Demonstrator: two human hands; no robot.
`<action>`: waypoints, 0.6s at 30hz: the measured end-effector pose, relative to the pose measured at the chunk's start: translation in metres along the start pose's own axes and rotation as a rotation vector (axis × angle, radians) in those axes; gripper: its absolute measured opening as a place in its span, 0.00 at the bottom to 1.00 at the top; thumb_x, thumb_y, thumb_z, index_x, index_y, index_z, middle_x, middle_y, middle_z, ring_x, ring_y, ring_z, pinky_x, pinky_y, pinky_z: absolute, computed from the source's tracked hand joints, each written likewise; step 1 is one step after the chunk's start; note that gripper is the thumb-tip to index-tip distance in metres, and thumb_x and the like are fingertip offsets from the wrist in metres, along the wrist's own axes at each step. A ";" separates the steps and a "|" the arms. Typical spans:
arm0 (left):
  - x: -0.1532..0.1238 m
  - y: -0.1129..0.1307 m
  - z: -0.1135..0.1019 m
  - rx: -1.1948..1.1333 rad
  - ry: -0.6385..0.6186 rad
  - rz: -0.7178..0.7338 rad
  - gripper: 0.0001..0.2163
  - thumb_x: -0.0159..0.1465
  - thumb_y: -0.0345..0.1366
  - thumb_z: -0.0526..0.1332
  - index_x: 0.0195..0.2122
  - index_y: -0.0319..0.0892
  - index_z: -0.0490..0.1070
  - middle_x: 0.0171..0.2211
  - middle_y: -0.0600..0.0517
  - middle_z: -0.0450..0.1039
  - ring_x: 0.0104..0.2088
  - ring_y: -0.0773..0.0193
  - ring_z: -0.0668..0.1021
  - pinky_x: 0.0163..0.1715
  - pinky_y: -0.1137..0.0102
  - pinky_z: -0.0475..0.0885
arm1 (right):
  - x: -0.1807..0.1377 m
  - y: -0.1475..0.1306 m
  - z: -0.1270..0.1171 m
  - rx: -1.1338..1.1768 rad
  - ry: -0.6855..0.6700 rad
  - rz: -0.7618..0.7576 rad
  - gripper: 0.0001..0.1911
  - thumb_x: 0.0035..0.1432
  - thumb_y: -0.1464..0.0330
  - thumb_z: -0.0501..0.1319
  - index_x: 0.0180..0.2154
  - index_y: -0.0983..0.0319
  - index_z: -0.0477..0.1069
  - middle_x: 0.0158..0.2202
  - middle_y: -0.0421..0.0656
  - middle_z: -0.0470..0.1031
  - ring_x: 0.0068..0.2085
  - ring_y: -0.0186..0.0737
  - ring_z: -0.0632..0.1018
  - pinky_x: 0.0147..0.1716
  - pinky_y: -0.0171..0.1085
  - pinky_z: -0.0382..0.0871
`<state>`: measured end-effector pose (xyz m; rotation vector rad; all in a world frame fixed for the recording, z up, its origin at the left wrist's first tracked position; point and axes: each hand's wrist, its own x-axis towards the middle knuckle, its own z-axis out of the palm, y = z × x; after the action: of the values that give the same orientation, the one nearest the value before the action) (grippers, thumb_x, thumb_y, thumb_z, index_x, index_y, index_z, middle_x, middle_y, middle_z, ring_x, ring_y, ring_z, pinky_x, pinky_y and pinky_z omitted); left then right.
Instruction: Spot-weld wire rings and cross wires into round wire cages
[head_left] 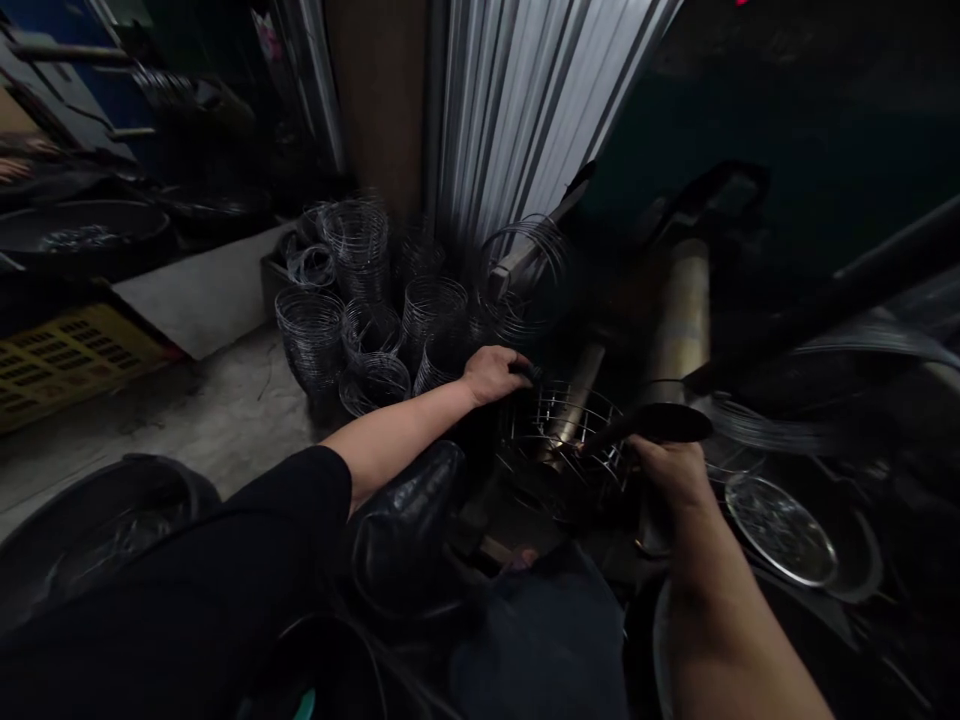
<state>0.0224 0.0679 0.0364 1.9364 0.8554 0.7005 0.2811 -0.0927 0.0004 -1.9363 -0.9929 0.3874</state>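
Note:
A round wire basket (606, 425) of thin metal rods sits before me, between my two hands. Its far side and base are in shadow. A pale metal tube (577, 395) slants across its middle. My left hand (496, 375) is closed at the basket's left rim, its fingertips partly lost in the dark. On the opposite side my right hand (671, 468) is closed round the basket's right edge, just below a dark round disc (671, 422). Above that disc rises a thick pale cylinder (684, 300).
Several stacks of wire rings (309, 325) stand left of my hands, against a corrugated metal sheet (525, 110). On the right lies a round dish of small metal pieces (780, 528). A yellow crate (82, 350) and a black tub (172, 490) are at left. A dark bar (847, 300) slants in from the right.

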 end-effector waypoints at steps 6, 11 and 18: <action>-0.011 0.027 -0.001 0.071 -0.297 0.159 0.10 0.55 0.29 0.67 0.39 0.39 0.80 0.35 0.52 0.82 0.38 0.66 0.81 0.42 0.76 0.72 | -0.020 -0.006 -0.007 0.027 0.037 0.106 0.17 0.31 0.57 0.68 0.24 0.63 0.78 0.26 0.46 0.78 0.30 0.46 0.78 0.26 0.36 0.70; -0.029 0.030 0.001 0.084 -0.255 0.138 0.09 0.55 0.27 0.66 0.37 0.38 0.81 0.35 0.50 0.82 0.37 0.66 0.81 0.43 0.76 0.73 | -0.037 -0.014 -0.012 -0.004 0.041 0.191 0.22 0.34 0.61 0.68 0.35 0.65 0.81 0.32 0.49 0.80 0.36 0.48 0.80 0.34 0.39 0.73; -0.098 0.021 -0.012 -0.072 -0.370 0.197 0.09 0.56 0.26 0.65 0.38 0.34 0.80 0.36 0.48 0.82 0.39 0.65 0.81 0.43 0.75 0.73 | -0.063 -0.035 -0.022 -0.016 0.098 0.336 0.29 0.34 0.62 0.69 0.42 0.69 0.80 0.33 0.54 0.80 0.28 0.45 0.78 0.26 0.39 0.71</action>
<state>-0.0400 -0.0110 0.0470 2.0171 0.4115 0.4552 0.2378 -0.1444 0.0337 -2.1196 -0.6084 0.4690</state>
